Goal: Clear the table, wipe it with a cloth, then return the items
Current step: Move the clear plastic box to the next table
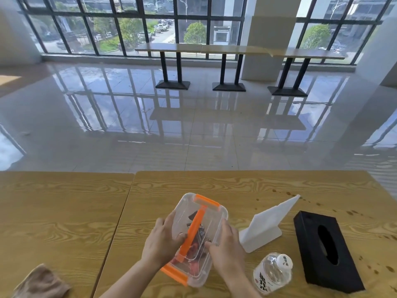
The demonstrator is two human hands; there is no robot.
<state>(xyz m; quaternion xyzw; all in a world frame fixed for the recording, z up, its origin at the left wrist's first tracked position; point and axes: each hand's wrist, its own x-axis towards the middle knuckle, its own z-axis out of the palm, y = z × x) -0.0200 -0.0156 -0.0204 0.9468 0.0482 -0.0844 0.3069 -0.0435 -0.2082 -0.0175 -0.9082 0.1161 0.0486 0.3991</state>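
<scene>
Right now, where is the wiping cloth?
The brown cloth lies at the bottom left of the head view, on the left table, well left of the clear box.

Bright window daylight, floor glare, wide-angle distortion

The left grip (pixel 163 241) and the right grip (pixel 227 248) hold a clear box (pixel 211 220) by its two long sides, thumbs on the lid beside its orange handle. Dark items show inside. On the bench (pixel 236 186) to the right are a white stand (pixel 268 222), a bottle (pixel 272 272) and a black tissue box (pixel 311 237). A brown cloth (pixel 40 280) lies at near left. Dark spots (pixel 287 193) mark the bench's right part.
</scene>
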